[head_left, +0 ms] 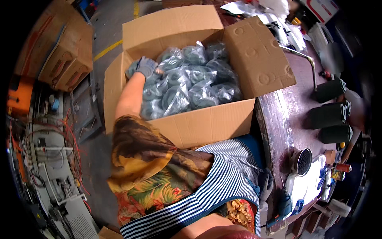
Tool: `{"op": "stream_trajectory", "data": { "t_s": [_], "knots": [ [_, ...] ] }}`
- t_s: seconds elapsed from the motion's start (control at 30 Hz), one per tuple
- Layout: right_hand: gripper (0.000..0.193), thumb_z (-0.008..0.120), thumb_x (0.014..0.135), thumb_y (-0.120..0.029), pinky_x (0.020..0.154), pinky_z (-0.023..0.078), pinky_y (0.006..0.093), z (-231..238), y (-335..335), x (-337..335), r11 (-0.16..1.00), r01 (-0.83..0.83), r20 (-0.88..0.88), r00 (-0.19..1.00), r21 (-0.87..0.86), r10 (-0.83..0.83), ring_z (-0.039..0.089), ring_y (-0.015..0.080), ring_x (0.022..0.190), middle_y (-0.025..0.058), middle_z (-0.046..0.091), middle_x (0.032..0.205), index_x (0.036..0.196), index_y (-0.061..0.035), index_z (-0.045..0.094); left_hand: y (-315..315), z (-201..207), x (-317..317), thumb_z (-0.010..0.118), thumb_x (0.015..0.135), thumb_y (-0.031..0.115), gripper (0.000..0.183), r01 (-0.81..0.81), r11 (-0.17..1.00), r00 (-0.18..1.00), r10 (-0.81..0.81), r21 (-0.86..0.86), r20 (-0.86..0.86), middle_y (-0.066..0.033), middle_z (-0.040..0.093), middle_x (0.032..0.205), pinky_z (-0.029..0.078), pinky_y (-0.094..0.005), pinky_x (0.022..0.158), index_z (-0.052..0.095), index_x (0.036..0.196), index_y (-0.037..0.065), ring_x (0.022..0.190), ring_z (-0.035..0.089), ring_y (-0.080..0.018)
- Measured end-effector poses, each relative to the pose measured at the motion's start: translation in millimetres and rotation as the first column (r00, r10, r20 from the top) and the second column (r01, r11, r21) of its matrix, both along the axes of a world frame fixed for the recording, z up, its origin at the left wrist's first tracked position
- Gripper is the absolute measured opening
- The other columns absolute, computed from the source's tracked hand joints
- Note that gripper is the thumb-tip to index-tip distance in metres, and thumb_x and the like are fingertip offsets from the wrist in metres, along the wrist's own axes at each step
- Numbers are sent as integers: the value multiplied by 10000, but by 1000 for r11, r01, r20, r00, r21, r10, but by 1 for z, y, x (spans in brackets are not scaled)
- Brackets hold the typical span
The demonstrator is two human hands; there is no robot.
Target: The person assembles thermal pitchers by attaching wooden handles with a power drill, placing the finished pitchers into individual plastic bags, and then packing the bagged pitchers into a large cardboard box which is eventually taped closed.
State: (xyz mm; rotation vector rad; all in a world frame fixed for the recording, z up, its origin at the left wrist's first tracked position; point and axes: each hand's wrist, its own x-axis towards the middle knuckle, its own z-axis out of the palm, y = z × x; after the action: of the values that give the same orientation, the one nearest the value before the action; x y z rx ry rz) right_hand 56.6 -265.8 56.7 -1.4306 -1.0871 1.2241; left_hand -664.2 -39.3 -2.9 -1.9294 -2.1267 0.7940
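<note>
My left hand (pixel 147 67), in a grey glove with a bare thumb tip showing, reaches into the far left corner of a large open cardboard box (pixel 203 129). Its fingers bend down around a round greenish part in clear plastic (pixel 132 68), partly hidden under the glove. Several more bagged round parts (pixel 175 97) fill the box in rows, their loose plastic shining. Low beside the table's edge, against my striped apron, is my right hand (pixel 266 184) in a grey glove; its arm is hidden and its fingers are indistinct.
To the right, a dark table (pixel 280 139) bears several dark green cylinders (pixel 328 115), a cup of small dark pieces (pixel 303 161) and a blue power drill (pixel 284 205). Stacked cartons (pixel 65 65) stand at far left, above machinery with cables (pixel 49 147). The box flaps (pixel 258 55) spread outward.
</note>
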Motion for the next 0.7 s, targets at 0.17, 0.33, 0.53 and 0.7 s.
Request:
{"op": "stream_trajectory", "data": {
  "t_s": [0.17,0.33,0.53,0.7],
  "knots": [
    [347,582,987,-120,967,436,273,12,31,-7,994,89,114,990,-56,-82,577,149,1067,62,627,1176,1300,28,557,-18,-82,8,542,881,320,521,-35,999,995,33,13,92,-80,514,1393,168,-569,1158,513,1374,155,1351,390,-307],
    [483,595,986,-151,1108,340,309,39,112,-55,996,-77,-38,996,40,79,466,199,1307,112,511,1417,1412,25,451,-81,57,6,796,720,392,781,-26,887,999,10,460,36,-120,507,1404,317,-475,1127,501,1393,125,1366,381,-331],
    [476,570,1003,-261,961,440,313,15,305,-132,999,15,-504,864,35,5,497,163,1203,85,526,1336,1399,-24,451,-310,17,-41,440,992,421,551,-956,55,-254,-654,-290,713,-116,547,1368,422,-391,1061,489,1390,43,1260,504,-326],
    [543,563,959,-419,1053,380,396,-14,273,-205,620,-571,542,798,538,264,533,235,1197,114,580,1295,1390,-97,487,-377,-14,28,324,1029,365,522,-886,172,-325,-893,-431,311,-117,484,1446,356,-401,1116,448,1422,44,1322,454,-296]
  ]
}}
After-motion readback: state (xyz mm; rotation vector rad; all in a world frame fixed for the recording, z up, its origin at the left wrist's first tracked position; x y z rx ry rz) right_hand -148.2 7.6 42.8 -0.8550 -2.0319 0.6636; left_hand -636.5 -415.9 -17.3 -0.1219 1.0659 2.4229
